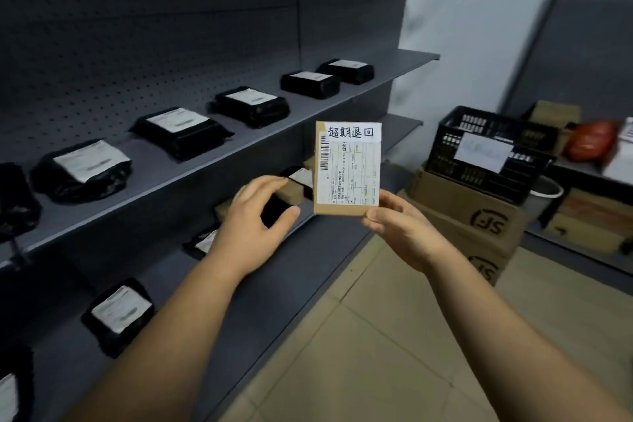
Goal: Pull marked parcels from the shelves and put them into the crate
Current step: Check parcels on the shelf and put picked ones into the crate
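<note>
My right hand (400, 226) pinches the bottom edge of a small cardboard parcel (347, 168), held upright in front of the shelves. A white strip with handwritten characters sits across its top, above a shipping label. My left hand (257, 216) hovers just left of it with fingers spread and curved, holding nothing, in front of brown boxes on the lower shelf. The black plastic crate (486, 154) stands at the right on stacked cartons, with a white sheet on its front wall.
Grey metal shelves (191, 178) run along the left with several black-bagged parcels (178, 130) bearing white labels. Stacked cardboard cartons (479, 219) sit under the crate. A low rack (582, 202) with boxes and a red bag is at far right. Tiled floor (359, 336) lies below.
</note>
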Motion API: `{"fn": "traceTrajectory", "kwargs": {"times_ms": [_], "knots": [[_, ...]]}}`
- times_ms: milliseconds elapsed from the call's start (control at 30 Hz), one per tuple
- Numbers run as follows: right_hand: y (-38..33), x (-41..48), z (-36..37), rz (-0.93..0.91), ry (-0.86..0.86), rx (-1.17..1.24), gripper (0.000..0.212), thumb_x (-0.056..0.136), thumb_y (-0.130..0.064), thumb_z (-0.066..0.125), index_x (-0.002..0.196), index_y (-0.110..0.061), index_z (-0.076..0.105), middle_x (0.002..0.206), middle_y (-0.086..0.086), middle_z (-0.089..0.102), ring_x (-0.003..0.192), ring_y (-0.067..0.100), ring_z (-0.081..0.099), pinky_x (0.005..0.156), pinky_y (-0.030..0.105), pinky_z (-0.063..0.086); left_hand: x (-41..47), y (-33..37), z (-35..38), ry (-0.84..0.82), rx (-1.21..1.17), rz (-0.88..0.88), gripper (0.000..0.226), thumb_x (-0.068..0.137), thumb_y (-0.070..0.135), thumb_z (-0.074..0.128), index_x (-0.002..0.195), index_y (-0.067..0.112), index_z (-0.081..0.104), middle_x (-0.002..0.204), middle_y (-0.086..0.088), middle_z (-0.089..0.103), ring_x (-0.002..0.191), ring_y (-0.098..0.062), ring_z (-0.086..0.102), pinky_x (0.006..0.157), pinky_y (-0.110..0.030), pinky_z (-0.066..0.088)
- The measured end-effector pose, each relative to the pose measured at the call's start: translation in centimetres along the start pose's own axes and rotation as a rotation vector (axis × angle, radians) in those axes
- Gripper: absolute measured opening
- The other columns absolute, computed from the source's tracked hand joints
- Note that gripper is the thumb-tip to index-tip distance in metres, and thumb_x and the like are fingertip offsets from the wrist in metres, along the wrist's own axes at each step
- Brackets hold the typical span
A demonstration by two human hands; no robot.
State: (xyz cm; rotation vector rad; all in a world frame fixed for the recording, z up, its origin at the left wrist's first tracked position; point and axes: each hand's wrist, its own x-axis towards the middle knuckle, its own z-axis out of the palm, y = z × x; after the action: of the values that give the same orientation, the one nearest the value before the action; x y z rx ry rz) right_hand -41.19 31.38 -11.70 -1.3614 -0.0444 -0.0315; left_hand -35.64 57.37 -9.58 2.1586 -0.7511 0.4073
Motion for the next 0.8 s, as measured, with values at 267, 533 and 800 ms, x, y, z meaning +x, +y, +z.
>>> {"fn": "traceTrajectory", "kwargs": {"times_ms": [267, 533, 800], "knots": [[-3.0, -1.2, -11.6, -0.059, 0.141, 0.02, 0.068, 0.06, -0.025, 0.077, 0.125, -0.01, 0.062, 0.116, 0.002, 0.071, 0.108, 0.012, 0.065, 0.093, 0.027, 0.051, 7.8, 6.7, 9.9, -0.081, -0.084, 0.122, 0.044, 0.089, 0.035, 0.065, 0.13, 0.019, 0.058, 0.13, 0.013, 0.051, 0.123, -0.005, 0.046, 0.101, -0.005, 0.027], [-4.8, -0.4, -22.1, -0.079, 0.423, 0.062, 0.057, 0.064, -0.023, 0.077, 0.117, -0.011, 0.064, 0.119, 0.003, 0.071, 0.113, 0.015, 0.064, 0.097, 0.027, 0.052, 16.3, 10.0, 20.8, -0.199, -0.182, 0.208, 0.048, 0.087, 0.042, 0.059, 0.13, 0.02, 0.058, 0.131, 0.011, 0.051, 0.125, -0.007, 0.046, 0.107, -0.027, 0.037], [-5.5, 2.9, -31.8, -0.047, 0.686, 0.08, 0.045, 0.074, -0.018, 0.069, 0.118, -0.008, 0.064, 0.124, 0.011, 0.069, 0.122, 0.024, 0.061, 0.109, 0.035, 0.045, 26.3, 10.5, 32.2, -0.342, -0.313, 0.323, 0.057, 0.085, 0.053, 0.053, 0.13, 0.02, 0.058, 0.13, 0.014, 0.05, 0.125, -0.01, 0.046, 0.107, -0.031, 0.037]]}}
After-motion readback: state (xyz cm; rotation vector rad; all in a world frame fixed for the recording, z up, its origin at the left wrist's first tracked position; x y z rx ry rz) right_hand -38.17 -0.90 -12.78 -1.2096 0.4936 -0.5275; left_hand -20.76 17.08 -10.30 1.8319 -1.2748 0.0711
